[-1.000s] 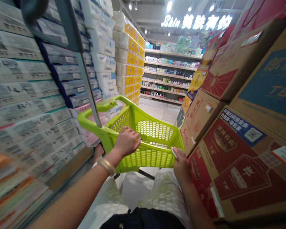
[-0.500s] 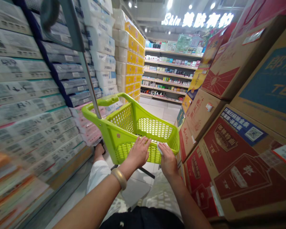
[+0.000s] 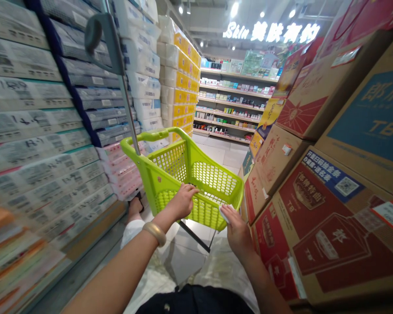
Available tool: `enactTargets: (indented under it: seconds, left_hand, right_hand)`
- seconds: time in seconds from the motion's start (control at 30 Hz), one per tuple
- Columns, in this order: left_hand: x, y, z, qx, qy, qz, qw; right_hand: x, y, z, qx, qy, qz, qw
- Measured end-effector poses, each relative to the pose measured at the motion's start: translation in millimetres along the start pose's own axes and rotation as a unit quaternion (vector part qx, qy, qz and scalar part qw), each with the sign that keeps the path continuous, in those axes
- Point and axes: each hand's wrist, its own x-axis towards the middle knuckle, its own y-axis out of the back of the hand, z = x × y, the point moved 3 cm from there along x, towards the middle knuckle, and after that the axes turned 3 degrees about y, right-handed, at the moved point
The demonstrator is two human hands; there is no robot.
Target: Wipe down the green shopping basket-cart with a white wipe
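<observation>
A lime-green shopping basket cart (image 3: 150, 174) with perforated walls stands before me, slightly tilted, its grey pull handle (image 3: 118, 56) raised on a metal rod. My left hand (image 3: 183, 201), with a gold bangle at the wrist, has its fingers curled over the near rim. Farther right, my right hand (image 3: 237, 229) presses a folded white cloth or tissue (image 3: 225, 213) against the same rim near the corner. Its thumb is hidden. Inside the basket I see only the perforated floor and walls.
Stacked white packs (image 3: 29, 96) line the left side, with yellow-and-white packs (image 3: 183, 83) beyond. Cartons (image 3: 314, 196) crowd close on the right. Shelves of small goods (image 3: 232, 91) stand at the aisle's far end. My knees are just below the cart.
The basket has turned a little and its handle has shifted right in view. My left hand has moved left along the rim, its fingers more bent. My right hand moved slightly lower with the cloth.
</observation>
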Motion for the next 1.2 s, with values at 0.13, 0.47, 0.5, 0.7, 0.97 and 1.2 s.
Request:
enactTargets:
  seconds: [0.13, 0.47, 0.5, 0.7, 0.97, 1.2]
  left_hand:
    - [-9.6, 10.0, -9.3, -0.017, 0.011, 0.02, 1.0]
    - [-43.2, 32.1, -15.5, -0.058, -0.001, 0.079, 0.995]
    - [-43.7, 34.4, -15.5, -0.047, -0.001, 0.075, 0.996]
    - [-38.4, 38.2, -15.3, 0.065, 0.01, 0.038, 0.997]
    - [-37.4, 30.4, -16.7, 0.08, 0.01, 0.044, 0.996]
    - [-37.3, 26.7, -20.4, 0.062, 0.021, 0.042, 0.997]
  right_hand:
    - [-0.8, -5.3, -18.4, 0.009, 0.045, -0.013, 0.999]
    - [32.7, -47.8, -80.1, 0.023, 0.112, -0.096, 0.989]
    - [28.7, -44.8, -83.3, 0.025, 0.115, -0.105, 0.987]
    - [-8.2, -15.4, -101.5, 0.013, 0.138, -0.151, 0.979]
    - [25.0, -45.6, -103.4, 0.027, 0.137, -0.168, 0.976]
    - [-3.0, -21.3, -101.1, 0.04, 0.14, -0.168, 0.975]
